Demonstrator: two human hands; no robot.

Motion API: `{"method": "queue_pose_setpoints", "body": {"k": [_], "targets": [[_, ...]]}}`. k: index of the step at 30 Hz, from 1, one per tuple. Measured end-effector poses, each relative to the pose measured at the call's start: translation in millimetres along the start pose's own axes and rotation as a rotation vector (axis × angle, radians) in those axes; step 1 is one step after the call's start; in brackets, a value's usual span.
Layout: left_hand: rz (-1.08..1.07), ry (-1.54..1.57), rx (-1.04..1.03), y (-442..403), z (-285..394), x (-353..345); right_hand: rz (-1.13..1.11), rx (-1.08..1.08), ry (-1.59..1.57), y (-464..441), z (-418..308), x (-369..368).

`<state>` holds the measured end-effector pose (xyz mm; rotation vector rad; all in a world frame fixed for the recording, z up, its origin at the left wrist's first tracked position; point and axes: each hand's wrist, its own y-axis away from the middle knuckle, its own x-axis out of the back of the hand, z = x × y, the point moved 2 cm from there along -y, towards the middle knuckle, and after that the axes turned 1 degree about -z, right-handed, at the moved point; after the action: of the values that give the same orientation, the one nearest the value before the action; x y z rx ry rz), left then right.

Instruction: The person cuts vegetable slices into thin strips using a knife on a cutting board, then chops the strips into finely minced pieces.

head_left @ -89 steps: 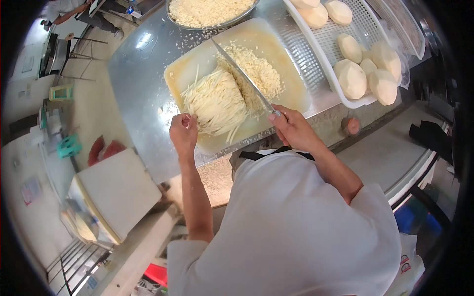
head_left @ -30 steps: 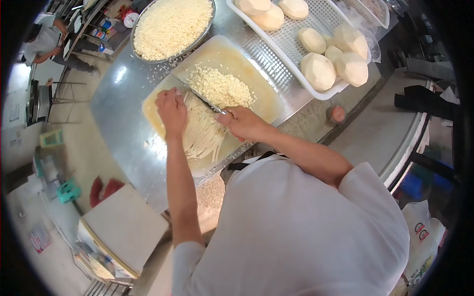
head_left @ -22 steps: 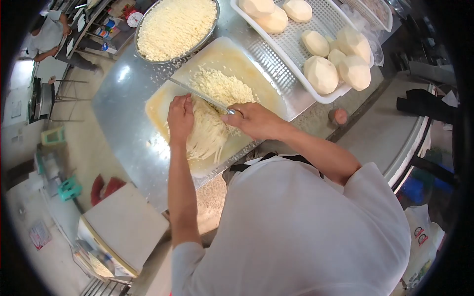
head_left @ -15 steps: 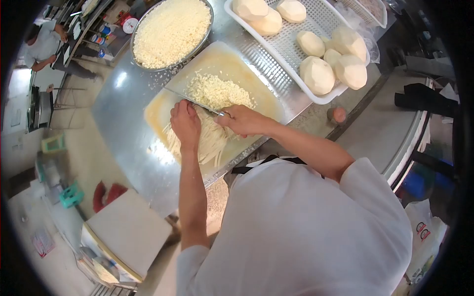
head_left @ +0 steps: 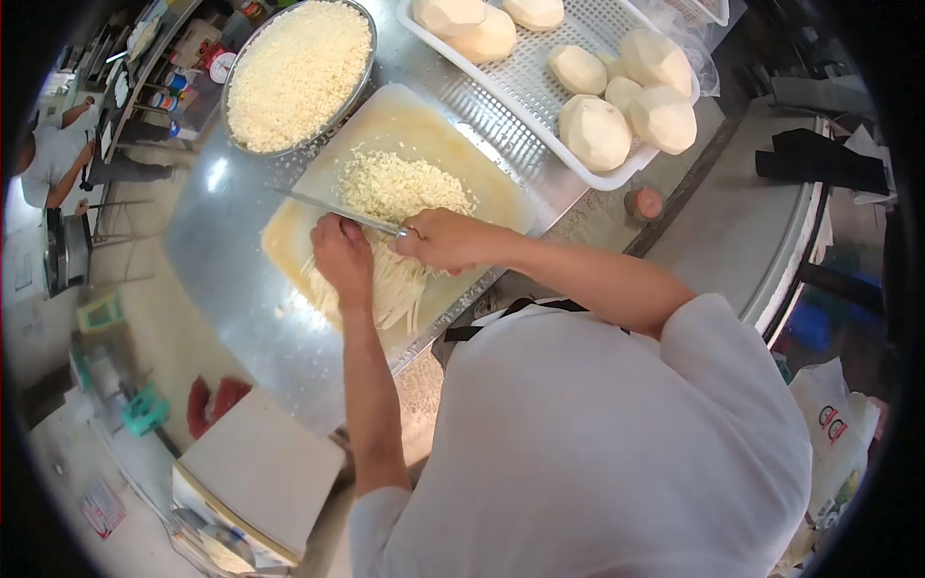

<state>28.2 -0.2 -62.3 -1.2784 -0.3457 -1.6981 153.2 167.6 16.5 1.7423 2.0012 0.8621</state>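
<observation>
On the yellowed cutting board (head_left: 393, 114), my right hand (head_left: 445, 239) grips a broad-bladed kitchen knife (head_left: 332, 207) by its handle end. The blade points to the left, between a heap of finely diced pale vegetable (head_left: 405, 185) and a bunch of long pale vegetable strips (head_left: 397, 291). My left hand (head_left: 344, 258) has its fingers curled over the strips, close against the near side of the blade. Its fingertips and the exact cutting edge are hidden.
Past the board stands a round metal bowl (head_left: 367, 81) heaped with diced pieces. A white perforated basket (head_left: 482, 75) holds several peeled root vegetables (head_left: 594, 132). Everything rests on a steel table (head_left: 214, 226). Another person (head_left: 60, 159) is at the far left.
The whole view has shifted slightly, so the table things sit a little further left. My hands keep their holds; the knife stays between the diced heap and the strips.
</observation>
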Motion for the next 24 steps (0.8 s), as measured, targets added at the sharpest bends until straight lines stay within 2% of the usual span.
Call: {"method": "queue_pose_setpoints", "body": {"k": [3, 6, 8, 12, 17, 21, 24], "targets": [[0.009, 0.055, -0.028, 0, 2, 3, 0.021, 0.032, -0.024, -12, 7, 5], [0.008, 0.009, 0.004, 1, 4, 1, -0.01, -0.003, 0.0, 15, -16, 7], [-0.002, 0.039, 0.005, 3, 1, 2, -0.018, 0.005, 0.019, -8, 6, 0], [0.034, 0.091, -0.021, 2, 2, 2, -0.021, -0.003, -0.009, 6, -10, 11], [0.001, 0.087, -0.01, 2, 2, 4, -0.028, 0.007, 0.022, -6, 6, 3], [0.029, 0.069, -0.006, 2, 5, 5, -0.026, -0.025, 0.041, 15, -15, 9], [0.002, 0.055, 0.021, 1, 5, 4, -0.014, -0.015, -0.014, 7, 0, -1]]}}
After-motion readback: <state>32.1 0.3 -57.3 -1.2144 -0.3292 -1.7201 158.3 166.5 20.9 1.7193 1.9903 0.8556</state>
